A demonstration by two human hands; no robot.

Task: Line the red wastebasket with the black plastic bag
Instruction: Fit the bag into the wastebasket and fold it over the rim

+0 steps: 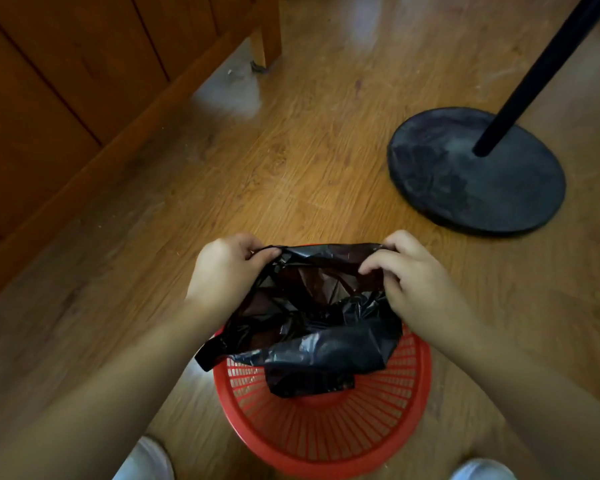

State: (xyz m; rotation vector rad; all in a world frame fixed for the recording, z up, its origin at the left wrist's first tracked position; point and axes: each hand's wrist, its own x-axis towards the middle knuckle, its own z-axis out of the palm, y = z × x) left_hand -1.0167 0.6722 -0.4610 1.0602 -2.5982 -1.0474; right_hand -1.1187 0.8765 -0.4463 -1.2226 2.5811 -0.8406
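Bag: crumpled black plastic bag (pixel 312 327) hangs above the round red slatted plastic wastebasket (pixel 326 431), lower end already dipping inside. Left hand (pixel 227 271) and right hand (pixel 407 275) each pinch the mouth's far edge, spread apart, likely to open it over the rim. Basket on wooden floor (pixel 291 168), black round stand base (pixel 475 171) well apart.

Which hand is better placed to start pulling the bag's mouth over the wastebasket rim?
Probably the right hand: its fingers hook inside the mouth of the black bag, above the red wastebasket rim. The left hand only pinches the edge.
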